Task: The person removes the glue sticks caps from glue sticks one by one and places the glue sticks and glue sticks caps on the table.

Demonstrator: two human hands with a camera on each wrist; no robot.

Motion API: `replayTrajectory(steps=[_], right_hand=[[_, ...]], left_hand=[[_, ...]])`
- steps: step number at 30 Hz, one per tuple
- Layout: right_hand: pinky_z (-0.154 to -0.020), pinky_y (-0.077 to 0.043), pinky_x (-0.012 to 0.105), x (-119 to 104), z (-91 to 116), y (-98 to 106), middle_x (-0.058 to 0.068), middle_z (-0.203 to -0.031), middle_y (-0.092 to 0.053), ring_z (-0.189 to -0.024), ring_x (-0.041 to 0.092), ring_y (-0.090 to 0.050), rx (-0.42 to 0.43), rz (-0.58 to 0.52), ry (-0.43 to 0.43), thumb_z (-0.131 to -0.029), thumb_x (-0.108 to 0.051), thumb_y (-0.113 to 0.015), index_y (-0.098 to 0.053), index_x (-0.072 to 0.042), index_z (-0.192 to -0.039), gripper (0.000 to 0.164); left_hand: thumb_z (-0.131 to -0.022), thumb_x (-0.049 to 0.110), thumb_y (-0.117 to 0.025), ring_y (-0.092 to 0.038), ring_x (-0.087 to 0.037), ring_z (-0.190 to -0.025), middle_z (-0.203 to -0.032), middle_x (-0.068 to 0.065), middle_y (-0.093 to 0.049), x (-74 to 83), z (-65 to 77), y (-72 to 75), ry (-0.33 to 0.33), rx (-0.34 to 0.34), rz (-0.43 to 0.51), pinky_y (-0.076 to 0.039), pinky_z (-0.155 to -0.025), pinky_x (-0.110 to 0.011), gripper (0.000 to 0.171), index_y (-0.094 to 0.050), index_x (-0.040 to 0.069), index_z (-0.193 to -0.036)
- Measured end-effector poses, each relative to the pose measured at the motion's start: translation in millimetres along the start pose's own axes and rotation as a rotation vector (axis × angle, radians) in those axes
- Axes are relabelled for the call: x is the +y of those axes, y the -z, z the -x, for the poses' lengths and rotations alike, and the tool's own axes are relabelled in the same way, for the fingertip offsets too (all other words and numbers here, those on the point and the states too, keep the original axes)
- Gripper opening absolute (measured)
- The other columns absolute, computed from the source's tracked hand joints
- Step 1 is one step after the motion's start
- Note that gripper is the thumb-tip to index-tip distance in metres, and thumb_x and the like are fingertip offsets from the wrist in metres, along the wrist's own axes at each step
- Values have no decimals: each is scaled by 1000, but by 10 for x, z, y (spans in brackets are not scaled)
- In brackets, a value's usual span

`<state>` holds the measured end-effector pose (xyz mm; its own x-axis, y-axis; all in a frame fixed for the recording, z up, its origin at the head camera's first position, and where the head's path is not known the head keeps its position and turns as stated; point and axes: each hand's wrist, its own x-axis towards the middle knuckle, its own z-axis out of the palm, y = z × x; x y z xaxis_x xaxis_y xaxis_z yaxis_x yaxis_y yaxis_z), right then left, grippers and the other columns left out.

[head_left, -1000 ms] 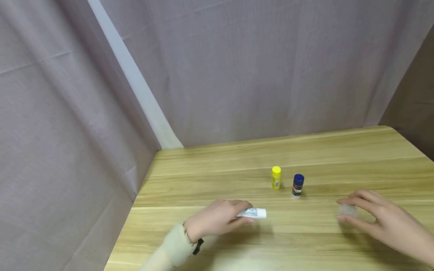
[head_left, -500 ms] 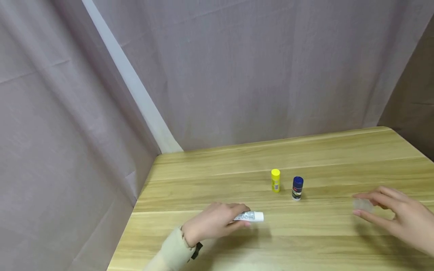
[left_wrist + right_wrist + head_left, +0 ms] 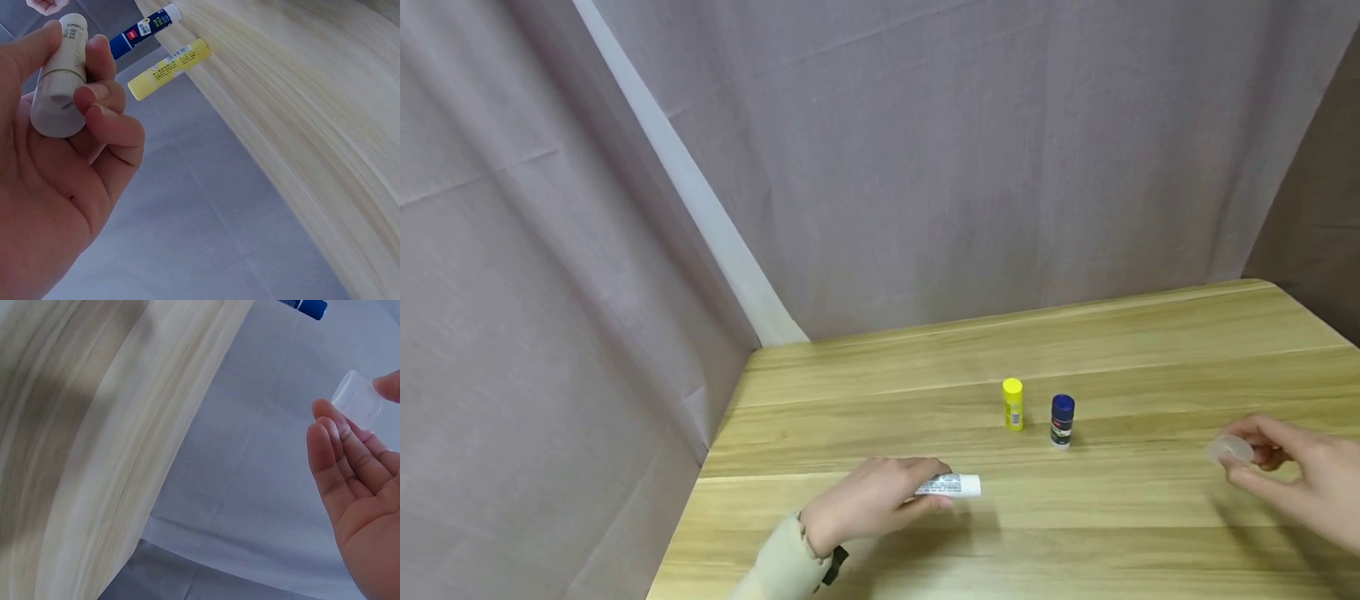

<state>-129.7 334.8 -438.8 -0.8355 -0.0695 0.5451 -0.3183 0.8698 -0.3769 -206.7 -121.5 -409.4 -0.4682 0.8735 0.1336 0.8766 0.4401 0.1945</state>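
Note:
My left hand (image 3: pixel 880 502) grips a white glue stick (image 3: pixel 65 59) between thumb and fingers, above the table. It lies sideways in the head view, with its white end pointing right; a translucent end rests towards the palm in the left wrist view. Off to the right, my right hand (image 3: pixel 1296 467) pinches a small translucent cap (image 3: pixel 357 403) between thumb and fingers, tilted so its round face shows in the head view. A yellow glue stick (image 3: pixel 1012 406) and a dark blue glue stick (image 3: pixel 1062 421) stand upright on the table between the hands, a little farther back.
The wood-grain table (image 3: pixel 865 400) reaches back to a grey-mauve curtain (image 3: pixel 910 183). More curtain hangs along the left side, with a pale strip (image 3: pixel 700 200) between the two. A darker panel (image 3: pixel 1311 200) stands beyond the right back corner.
My right hand has moved right with the cap, which has turned so that its round face shows. The left hand and its glue stick stay nearly in place; the head view has shifted slightly.

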Motion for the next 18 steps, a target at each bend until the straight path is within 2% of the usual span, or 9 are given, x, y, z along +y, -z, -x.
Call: replayTrajectory(steps=[2,5,9,14,16,18], right_hand=[[-56,-37,9,37,-4,-1,-22,-75,-54,-65,-11,-45,8,-4,7,-72,-13,-89,-66,-4,-96,34],[-54,-38,15,78,7,-23,-16,-77,-57,-66,-10,-41,-25,34,-11,-73,-16,-89,-67,-5,-97,34],[-50,-34,23,152,50,-97,-6,-79,-59,-66,-7,-36,-92,95,-33,-78,-20,-86,-66,-6,-98,32],[-48,-35,22,278,158,-228,-16,-73,-50,-62,-7,-35,-114,105,38,-77,-16,-87,-65,-3,-96,32],[-48,-36,22,311,207,-261,-17,-69,-48,-58,-6,-35,-174,118,11,-79,-16,-85,-65,-2,-93,28],[-47,-36,22,335,249,-274,-13,-65,-47,-53,-3,-36,-283,130,-70,-84,-14,-80,-63,0,-91,23]], left_hand=[[-102,39,-59,-49,6,-73,-97,13,-65,-1,-6,-1,-3,0,4,-43,-65,-12,30,-62,16,-122],[-103,39,-58,-48,6,-72,-98,13,-65,-12,-30,1,-17,-6,9,-41,-64,-10,30,-62,16,-122],[-103,38,-57,-48,5,-72,-101,12,-65,-14,-75,8,-34,-21,9,-41,-64,-9,29,-62,16,-122],[-103,37,-58,-50,6,-77,-105,10,-66,21,-111,-14,-52,-38,-2,-43,-68,-9,28,-62,16,-122],[-103,37,-58,-50,7,-78,-106,10,-67,41,-117,-25,-56,-39,3,-42,-68,-9,29,-63,16,-122],[-104,39,-56,-49,7,-77,-106,11,-66,64,-126,-29,-57,-38,9,-42,-67,-8,30,-62,16,-122]])
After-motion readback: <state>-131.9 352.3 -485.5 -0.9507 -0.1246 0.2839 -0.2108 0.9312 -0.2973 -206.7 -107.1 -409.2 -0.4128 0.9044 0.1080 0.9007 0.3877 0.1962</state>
